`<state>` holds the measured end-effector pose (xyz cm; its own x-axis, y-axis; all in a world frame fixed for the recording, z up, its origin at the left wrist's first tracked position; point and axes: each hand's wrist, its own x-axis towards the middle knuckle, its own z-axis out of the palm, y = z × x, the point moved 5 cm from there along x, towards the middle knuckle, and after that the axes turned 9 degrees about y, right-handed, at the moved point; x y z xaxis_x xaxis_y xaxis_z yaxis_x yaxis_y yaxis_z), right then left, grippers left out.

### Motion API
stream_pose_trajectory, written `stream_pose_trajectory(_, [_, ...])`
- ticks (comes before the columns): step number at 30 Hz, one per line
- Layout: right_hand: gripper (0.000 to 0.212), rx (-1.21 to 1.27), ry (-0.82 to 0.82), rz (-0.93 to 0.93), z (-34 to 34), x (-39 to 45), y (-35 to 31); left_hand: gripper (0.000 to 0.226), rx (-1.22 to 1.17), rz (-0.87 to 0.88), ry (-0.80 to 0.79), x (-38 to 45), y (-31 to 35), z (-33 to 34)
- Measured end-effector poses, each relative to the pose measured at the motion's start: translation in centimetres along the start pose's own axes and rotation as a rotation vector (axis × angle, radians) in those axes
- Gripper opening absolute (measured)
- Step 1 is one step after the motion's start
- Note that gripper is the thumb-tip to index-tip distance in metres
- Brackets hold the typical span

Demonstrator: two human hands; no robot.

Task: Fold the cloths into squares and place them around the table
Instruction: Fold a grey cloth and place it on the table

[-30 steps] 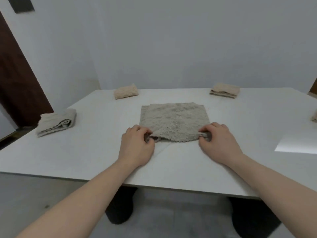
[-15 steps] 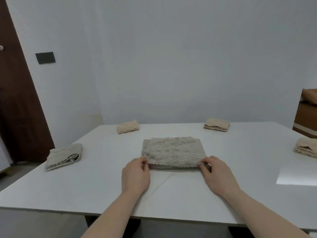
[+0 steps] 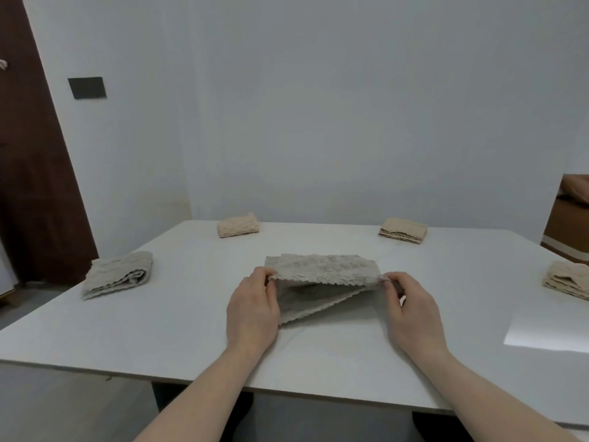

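Observation:
A grey-beige fuzzy cloth [image 3: 322, 272] lies in the middle of the white table [image 3: 159, 330]. My left hand [image 3: 253, 307] pinches its near left corner and my right hand [image 3: 411, 311] pinches its near right corner. The near edge is lifted off the table, so the top layer arches up and the lower layer shows underneath. Folded cloths sit around the table: a grey one [image 3: 119, 274] at the left edge, a beige one [image 3: 238, 225] at the far left, a beige one [image 3: 403, 229] at the far right, and another [image 3: 567, 280] at the right edge.
A white wall stands behind the table. A dark brown door [image 3: 32, 186] and a black wall plate [image 3: 86, 87] are at the left. Brown furniture [image 3: 570, 218] shows at the far right. A bright reflection lies on the table's right side.
Both hands have raised the cloth's near edge off the table, opening the fold. The camera has tilted upward, showing more wall.

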<state>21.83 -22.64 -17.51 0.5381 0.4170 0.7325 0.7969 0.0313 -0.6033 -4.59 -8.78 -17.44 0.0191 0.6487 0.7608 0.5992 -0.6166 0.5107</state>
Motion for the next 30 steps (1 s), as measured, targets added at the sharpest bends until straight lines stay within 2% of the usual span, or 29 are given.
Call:
stream_pose_trajectory(6, [0.018, -0.008, -0.002, 0.035, 0.3, -0.2, 0.1, 0.032, 0.000, 0.027, -0.057, -0.3, 0.1, 0.2])
stream_pose_trajectory(9, [0.027, -0.066, -0.066, 0.017, 0.7, -0.3, 0.1, 0.046, -0.001, 0.014, -0.082, -0.2, 0.0, 0.4])
stream_pose_trajectory(13, [0.028, -0.183, -0.183, -0.033, 1.6, -0.5, 0.8, 0.049, -0.001, 0.036, -0.087, -0.3, 0.0, 0.4])
stream_pose_trajectory(16, [0.018, -0.141, -0.128, -0.054, 1.3, -0.3, 0.6, 0.052, -0.018, 0.042, -0.080, -0.2, 0.2, 0.4])
stream_pose_trajectory(20, [0.018, -0.031, -0.061, -0.002, 0.6, -0.2, 0.0, 0.057, -0.039, 0.036, -0.088, -0.3, 0.7, 0.0])
stream_pose_trajectory(22, [0.016, -0.068, -0.123, -0.017, 0.9, -0.4, -0.1, 0.066, -0.048, 0.037, -0.140, -0.5, 0.6, 0.1])
stream_pose_trajectory(25, [0.021, -0.115, -0.251, -0.038, 1.8, -0.7, 0.1, 0.078, -0.065, 0.038, -0.348, -0.9, 0.3, 1.3])
stream_pose_trajectory(28, [0.026, -0.118, -0.314, -0.035, 2.3, -0.7, 0.6, 0.074, -0.013, 0.016, -0.446, -0.8, -0.3, 2.5])
stream_pose_trajectory(30, [0.013, -0.106, -0.328, -0.026, 2.5, -0.7, 0.9, 0.067, -0.011, -0.015, -0.436, -0.7, -0.7, 2.8])
